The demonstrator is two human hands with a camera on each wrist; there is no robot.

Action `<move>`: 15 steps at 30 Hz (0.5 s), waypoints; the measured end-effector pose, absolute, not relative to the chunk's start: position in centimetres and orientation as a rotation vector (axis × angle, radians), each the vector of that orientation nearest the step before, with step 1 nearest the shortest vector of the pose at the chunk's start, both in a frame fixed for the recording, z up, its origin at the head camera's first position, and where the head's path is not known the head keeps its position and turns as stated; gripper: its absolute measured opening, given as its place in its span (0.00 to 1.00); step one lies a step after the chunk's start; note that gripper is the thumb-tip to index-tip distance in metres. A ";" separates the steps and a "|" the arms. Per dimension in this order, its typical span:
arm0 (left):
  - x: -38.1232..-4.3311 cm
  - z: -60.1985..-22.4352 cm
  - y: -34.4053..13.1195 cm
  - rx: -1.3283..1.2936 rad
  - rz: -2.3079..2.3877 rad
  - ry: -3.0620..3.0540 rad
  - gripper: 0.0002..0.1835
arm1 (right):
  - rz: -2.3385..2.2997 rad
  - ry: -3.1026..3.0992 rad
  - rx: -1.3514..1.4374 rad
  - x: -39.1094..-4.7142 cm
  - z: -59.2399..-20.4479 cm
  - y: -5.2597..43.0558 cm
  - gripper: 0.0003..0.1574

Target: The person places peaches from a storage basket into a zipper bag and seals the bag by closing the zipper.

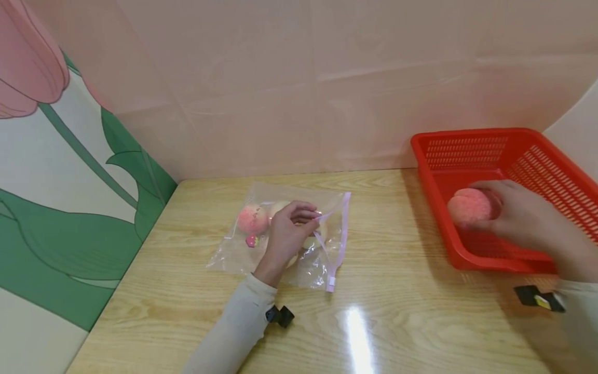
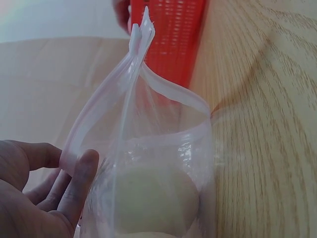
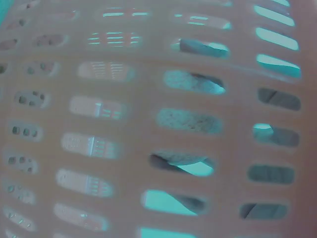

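Observation:
A clear zip bag [image 1: 308, 272] with a pink zip strip [image 1: 344, 223] lies on the table, its mouth parted toward the right. My left hand [image 1: 290, 231] pinches one edge of that mouth between thumb and fingers. Inside the bag are a pink peach [image 1: 252, 220] and other round fruit, among them a pale green one [image 2: 156, 201]; the hand hides some of them. On the right, my right hand [image 1: 525, 215] grips another peach [image 1: 471, 208] within the red basket [image 1: 436, 213], near its left wall. In the right wrist view the slotted basket wall [image 3: 143, 129] covers the hand.
The wooden table [image 1: 383, 249] runs between bag and basket. Behind it hangs a pale pink sheet [image 1: 289, 104], and a wall with a tulip picture [image 1: 79, 218] stands at the left. The white zip slider [image 1: 331, 281] sits at the strip's near end.

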State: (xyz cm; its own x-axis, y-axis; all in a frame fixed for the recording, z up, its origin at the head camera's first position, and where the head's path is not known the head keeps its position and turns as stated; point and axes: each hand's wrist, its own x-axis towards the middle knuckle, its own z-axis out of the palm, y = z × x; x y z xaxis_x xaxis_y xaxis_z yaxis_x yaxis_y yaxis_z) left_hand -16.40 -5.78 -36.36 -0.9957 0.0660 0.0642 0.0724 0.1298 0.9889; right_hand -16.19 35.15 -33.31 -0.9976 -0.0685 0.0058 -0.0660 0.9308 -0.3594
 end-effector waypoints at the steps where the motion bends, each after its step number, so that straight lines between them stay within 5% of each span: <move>1: -16.4 -36.4 -5.8 -0.145 -2.061 -2.362 0.13 | -0.588 3.088 -0.101 -16.1 -33.2 35.1 0.68; 15: -16.4 -36.4 -5.8 -0.149 -2.043 -2.383 0.13 | -0.694 3.122 -0.019 -15.5 -32.4 34.7 0.64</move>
State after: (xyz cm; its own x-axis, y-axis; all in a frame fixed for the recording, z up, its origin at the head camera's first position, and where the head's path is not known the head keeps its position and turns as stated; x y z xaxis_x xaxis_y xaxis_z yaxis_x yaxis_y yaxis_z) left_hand -16.41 -5.79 -36.43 -0.9955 0.0724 0.0613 0.0717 0.1504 0.9860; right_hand -15.46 34.66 -32.36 -0.9983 0.0005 0.0582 -0.0242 0.9059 -0.4227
